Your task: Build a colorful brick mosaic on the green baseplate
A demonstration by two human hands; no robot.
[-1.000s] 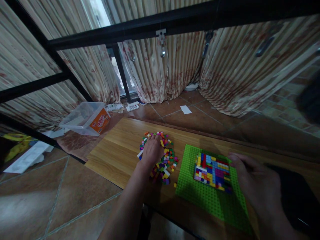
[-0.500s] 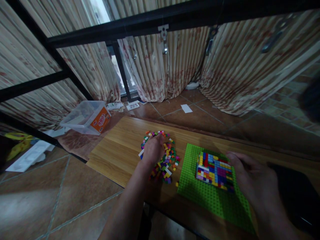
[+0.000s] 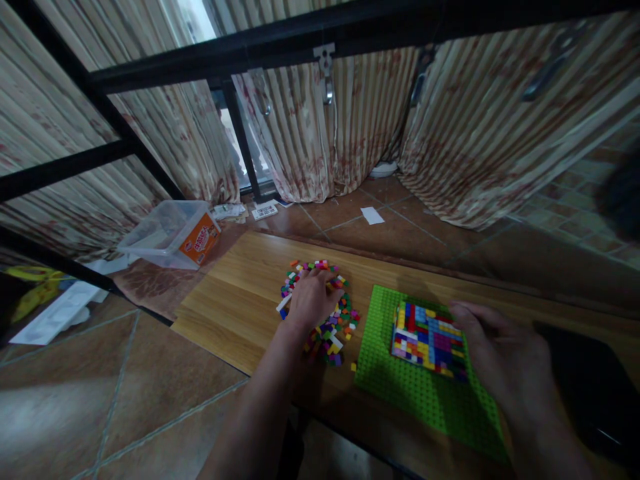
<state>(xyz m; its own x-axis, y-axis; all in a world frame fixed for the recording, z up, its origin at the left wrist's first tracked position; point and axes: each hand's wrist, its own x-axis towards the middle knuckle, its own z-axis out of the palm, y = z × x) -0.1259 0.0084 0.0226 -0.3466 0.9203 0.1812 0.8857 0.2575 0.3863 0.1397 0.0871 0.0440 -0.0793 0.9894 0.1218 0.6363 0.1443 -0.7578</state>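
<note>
My left hand [image 3: 311, 300] reaches over a loose pile of small coloured toy bricks [image 3: 331, 327] on the wooden table. Its thumb and fingers are apart, with nothing seen between them. On a green studded baseplate [image 3: 400, 393] sits a rectangular block of many-coloured bricks [image 3: 430, 340]. My right hand [image 3: 510, 360] hovers at the block's right edge, thumb and forefinger brought close together. Whatever lies between those fingertips, if anything, is too small or hidden to make out. The hand covers part of the baseplate's right side.
A dark flat object [image 3: 585, 387] lies at the table's right end. On the floor beyond the left end stands a clear plastic box [image 3: 167, 237] with an orange label. Curtains [image 3: 370, 127] and a black metal frame [image 3: 280, 57] rise behind the wooden table [image 3: 240, 287].
My left hand's thumb and fingers have spread apart over the pile. My right hand stays almost in place beside the block. The view has shifted very slightly.
</note>
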